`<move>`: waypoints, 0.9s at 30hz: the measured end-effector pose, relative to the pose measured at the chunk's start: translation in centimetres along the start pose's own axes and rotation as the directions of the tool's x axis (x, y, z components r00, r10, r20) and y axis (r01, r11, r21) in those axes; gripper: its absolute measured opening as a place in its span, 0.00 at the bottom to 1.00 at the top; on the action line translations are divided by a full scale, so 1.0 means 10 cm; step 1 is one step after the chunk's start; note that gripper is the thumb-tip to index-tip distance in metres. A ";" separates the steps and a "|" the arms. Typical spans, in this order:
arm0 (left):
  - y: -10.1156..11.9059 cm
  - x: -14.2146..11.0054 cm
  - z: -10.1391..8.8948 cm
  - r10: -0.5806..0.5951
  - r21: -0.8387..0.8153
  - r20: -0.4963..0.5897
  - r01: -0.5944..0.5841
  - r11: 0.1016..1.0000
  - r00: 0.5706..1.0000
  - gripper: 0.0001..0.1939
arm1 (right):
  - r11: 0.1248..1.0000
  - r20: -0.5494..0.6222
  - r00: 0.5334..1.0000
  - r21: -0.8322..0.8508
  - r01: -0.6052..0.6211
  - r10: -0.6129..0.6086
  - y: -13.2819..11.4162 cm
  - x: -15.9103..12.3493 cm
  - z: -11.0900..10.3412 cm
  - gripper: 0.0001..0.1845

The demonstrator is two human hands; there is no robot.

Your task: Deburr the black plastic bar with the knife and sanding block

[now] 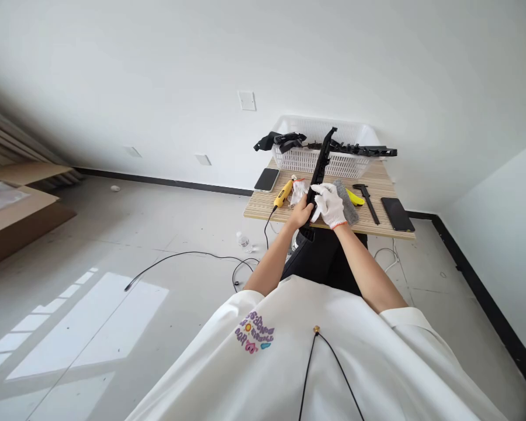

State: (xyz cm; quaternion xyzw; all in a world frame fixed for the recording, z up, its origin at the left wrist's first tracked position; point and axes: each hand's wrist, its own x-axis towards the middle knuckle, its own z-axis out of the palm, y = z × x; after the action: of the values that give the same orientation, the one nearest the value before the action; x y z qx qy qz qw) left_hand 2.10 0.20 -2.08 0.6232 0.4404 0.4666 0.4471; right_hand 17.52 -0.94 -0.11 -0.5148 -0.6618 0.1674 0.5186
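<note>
My bare left hand (301, 211) grips a long black plastic strip (322, 158) near its lower end. The strip stands tilted above the table's front edge, its top end in front of the basket. My right hand (329, 206), in a white glove with an orange cuff, is at the strip's right side. Its index finger reaches across to the strip while the others are curled; whatever they hold is hidden. Left of my hands lie a yellow corded hand tool (283, 194) and a white glove (298, 190). Beside my right hand is a grey cloth (347, 204) with a yellow object (355, 197).
A white plastic basket (342, 167) holds several black plastic parts (363, 150) that overhang its rim. On the wooden table (256, 209) are a black caliper (367, 204) and two phones, one left (267, 179), one right (397, 214). A cable (193, 252) and bottle (242, 241) lie on the floor.
</note>
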 end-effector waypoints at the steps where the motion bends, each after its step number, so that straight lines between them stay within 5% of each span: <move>1: 0.00 0.00 0.01 0.006 0.005 -0.003 -0.006 1.000 1.000 0.11 | 1.000 0.033 0.999 -0.022 0.009 -0.008 -0.02 -0.01 0.00 0.22; 9: 0.01 -0.02 0.03 -0.010 -0.004 -0.062 0.010 1.000 0.998 0.09 | 0.996 0.014 0.998 -0.077 -0.054 0.056 0.02 0.03 0.07 0.17; 16: 0.02 -0.05 0.08 -0.134 -0.120 -0.021 0.131 0.984 0.991 0.19 | 0.964 -0.084 0.961 0.071 -0.256 0.262 0.09 0.07 0.07 0.15; 21: 0.07 -0.09 0.07 -0.109 -0.174 -0.002 0.107 0.979 0.994 0.24 | 0.861 -0.100 0.876 0.266 -0.434 0.472 0.09 0.17 0.08 0.19; 27: 0.02 -0.11 0.06 -0.090 -0.184 0.035 0.095 0.978 0.995 0.23 | 0.578 0.030 0.694 0.529 -0.622 0.719 0.08 0.41 0.11 0.19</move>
State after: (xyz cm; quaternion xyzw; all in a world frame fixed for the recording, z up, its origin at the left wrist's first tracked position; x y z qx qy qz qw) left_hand 2.48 -1.03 -2.16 0.5638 0.4178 0.4760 0.5301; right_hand 17.23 3.26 0.97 -0.5874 -0.2970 0.4675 0.5901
